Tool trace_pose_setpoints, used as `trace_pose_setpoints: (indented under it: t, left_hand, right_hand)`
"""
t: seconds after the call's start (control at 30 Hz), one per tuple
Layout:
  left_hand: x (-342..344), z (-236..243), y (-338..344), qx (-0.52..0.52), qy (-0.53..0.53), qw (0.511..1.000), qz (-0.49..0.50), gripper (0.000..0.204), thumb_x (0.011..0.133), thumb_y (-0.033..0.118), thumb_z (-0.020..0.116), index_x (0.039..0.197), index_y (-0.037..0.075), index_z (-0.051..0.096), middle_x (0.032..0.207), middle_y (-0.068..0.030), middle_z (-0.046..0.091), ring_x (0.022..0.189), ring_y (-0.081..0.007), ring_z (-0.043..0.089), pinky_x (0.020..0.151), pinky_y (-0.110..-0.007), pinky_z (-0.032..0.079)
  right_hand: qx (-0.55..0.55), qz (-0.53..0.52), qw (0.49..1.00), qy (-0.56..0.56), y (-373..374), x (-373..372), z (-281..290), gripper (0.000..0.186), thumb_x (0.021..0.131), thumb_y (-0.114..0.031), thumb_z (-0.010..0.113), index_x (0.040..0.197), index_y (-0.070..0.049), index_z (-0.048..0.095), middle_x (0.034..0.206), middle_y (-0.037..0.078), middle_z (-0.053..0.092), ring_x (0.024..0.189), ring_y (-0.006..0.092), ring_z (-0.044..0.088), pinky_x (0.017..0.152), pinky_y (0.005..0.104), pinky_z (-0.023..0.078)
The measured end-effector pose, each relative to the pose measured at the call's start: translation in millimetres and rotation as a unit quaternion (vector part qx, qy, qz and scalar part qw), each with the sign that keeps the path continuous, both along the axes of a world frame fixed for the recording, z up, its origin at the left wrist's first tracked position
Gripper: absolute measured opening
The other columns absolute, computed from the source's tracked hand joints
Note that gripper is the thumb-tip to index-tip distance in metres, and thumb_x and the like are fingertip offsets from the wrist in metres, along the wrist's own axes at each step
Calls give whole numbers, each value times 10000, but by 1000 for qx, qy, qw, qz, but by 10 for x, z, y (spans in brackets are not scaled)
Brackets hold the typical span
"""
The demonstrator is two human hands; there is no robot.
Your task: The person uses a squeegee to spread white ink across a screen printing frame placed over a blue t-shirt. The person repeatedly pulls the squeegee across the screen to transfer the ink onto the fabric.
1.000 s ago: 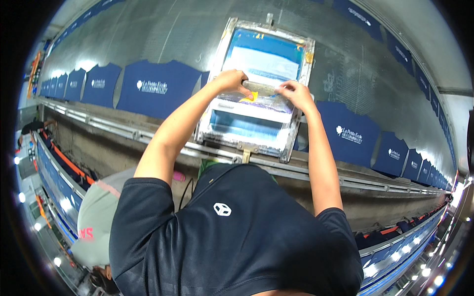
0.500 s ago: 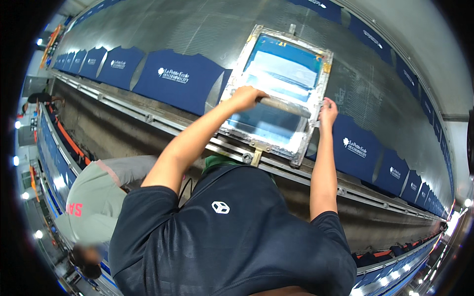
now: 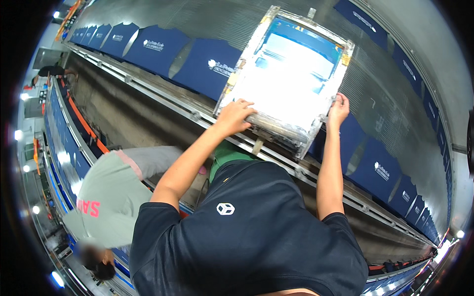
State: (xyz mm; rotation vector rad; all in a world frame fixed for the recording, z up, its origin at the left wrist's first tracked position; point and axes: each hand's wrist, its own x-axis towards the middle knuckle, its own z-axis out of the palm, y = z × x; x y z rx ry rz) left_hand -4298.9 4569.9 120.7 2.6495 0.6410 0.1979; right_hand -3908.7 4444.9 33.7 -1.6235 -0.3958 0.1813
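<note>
A screen printing frame (image 3: 344, 63) with a blue-edged mesh stands over the long printing table, its mesh mostly washed out by glare. My left hand (image 3: 236, 118) is closed on the frame's near left corner. Along the near end lies a grey bar (image 3: 281, 127) that looks like the squeegee; whether my left fingers also touch it, I cannot tell. At the frame's right side, my right hand (image 3: 338, 109) grips the edge with bent fingers. A navy shirt panel (image 3: 210, 66) with a white print lies just left of the frame, and another (image 3: 348, 140) is partly hidden beneath its right side.
More printed navy panels (image 3: 377, 165) run along the table in both directions. A metal rail (image 3: 163, 101) borders the near edge, with a bracket (image 3: 257, 145) below the frame. Behind me on the left, a person in a grey-green shirt (image 3: 111, 197) bends over another table.
My left hand has come from mid-screen, where it held the squeegee, to the near left corner. The frame appears raised and shifted right along the table, and glare covers more of the mesh.
</note>
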Motion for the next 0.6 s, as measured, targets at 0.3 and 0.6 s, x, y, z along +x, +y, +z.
trace_pose_setpoints:
  t: [0.3, 0.6]
  left_hand:
    - [-1463, 9, 2028, 58, 129, 989, -42, 509, 690, 121, 817, 1185, 209, 740, 1238, 33, 724, 1171, -204, 619, 956, -416, 457]
    - [-1021, 193, 2653, -7, 92, 995, -41, 486, 719, 73, 754, 1171, 250, 780, 1056, -25, 777, 996, -276, 703, 871, -447, 529]
  right_hand:
    - [-105, -24, 994, 5, 1631, -1642, -37, 193, 1047, -218, 598, 1096, -70, 711, 680, -9, 572, 614, 91, 501, 578, 305, 419]
    - [-226, -32, 974, 16, 1714, -1641, -197, 224, 1039, -257, 589, 1149, -124, 731, 816, 117, 683, 788, 232, 666, 784, 371, 519]
